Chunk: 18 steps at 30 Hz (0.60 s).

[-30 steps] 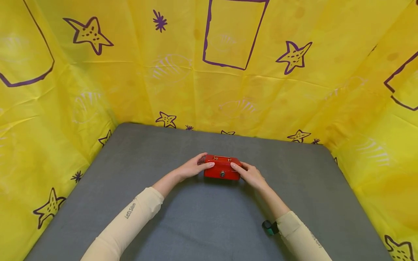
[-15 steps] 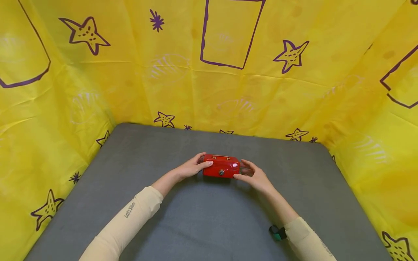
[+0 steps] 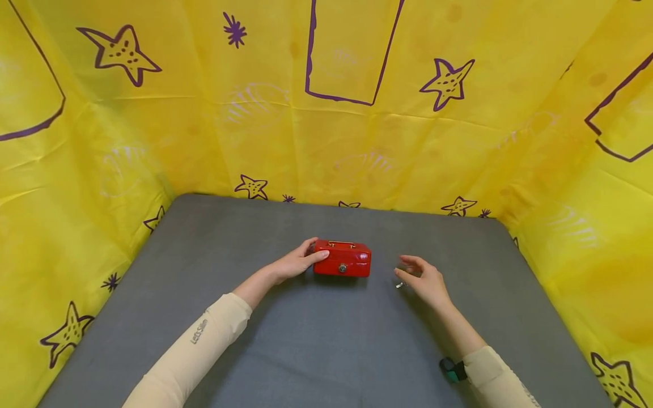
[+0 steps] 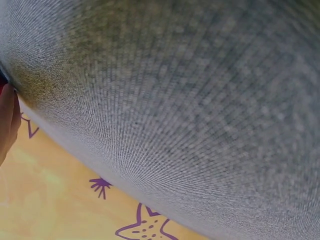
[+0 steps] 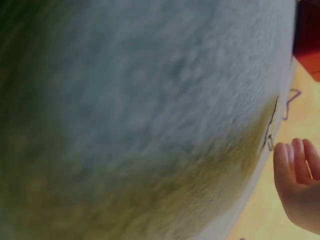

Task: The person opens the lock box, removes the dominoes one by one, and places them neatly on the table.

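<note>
A red metal cash box [image 3: 342,258] with a thin handle on its lid and a round lock on its front stands on the grey table. My left hand [image 3: 295,264] grips its left end, thumb on the front and fingers behind. In the left wrist view only a bit of that hand [image 4: 7,117] shows. My right hand [image 3: 424,282] is apart from the box, to its right, with loosely bent fingers and a gap between thumb and forefinger. Just below the thumb is a small silvery metal piece [image 3: 400,285], perhaps a key. The right wrist view shows it beside the fingertips [image 5: 281,148].
The grey table [image 3: 306,351] runs back to yellow cloth walls [image 3: 275,141] printed with purple starfish. These walls close in the left, back and right sides. A dark band with a green part [image 3: 452,369] sits at the right wrist.
My right hand has let go of the cash box's right end and moved away to the right. The small metal piece has come into view. My left hand still holds the box.
</note>
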Available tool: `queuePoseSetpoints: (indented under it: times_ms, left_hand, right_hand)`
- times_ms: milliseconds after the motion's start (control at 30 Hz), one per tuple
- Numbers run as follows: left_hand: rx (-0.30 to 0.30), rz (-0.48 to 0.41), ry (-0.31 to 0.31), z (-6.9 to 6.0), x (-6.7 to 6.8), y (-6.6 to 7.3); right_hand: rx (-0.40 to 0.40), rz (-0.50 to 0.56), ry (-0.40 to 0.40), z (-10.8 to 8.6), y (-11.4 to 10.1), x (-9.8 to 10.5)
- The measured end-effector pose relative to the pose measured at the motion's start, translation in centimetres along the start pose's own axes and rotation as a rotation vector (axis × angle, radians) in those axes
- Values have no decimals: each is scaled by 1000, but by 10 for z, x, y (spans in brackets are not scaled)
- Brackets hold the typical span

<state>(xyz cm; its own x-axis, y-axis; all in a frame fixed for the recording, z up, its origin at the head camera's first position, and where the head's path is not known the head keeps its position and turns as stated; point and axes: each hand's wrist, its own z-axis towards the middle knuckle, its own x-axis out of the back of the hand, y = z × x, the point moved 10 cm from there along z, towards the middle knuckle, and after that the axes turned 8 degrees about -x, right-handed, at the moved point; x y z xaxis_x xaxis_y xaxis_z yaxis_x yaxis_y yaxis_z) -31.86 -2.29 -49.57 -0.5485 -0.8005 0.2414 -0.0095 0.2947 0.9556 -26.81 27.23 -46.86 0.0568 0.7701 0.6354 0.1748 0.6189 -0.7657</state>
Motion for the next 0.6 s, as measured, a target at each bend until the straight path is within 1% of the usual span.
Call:
queuePoseSetpoints:
  times_ms: [133, 267, 467, 600]
  left_hand:
    - [2, 4, -5, 0, 1, -1]
    - [9, -5, -8, 0, 1, -2]
    - [11, -7, -12, -2, 0, 0]
    - [16, -1, -11, -3, 0, 0]
  right_hand:
    - [1, -20, 56, 2, 6, 12]
    - [10, -44, 86, 2, 10, 21]
    - [7, -124, 63, 2, 17, 24]
    - [34, -171, 55, 2, 15, 20]
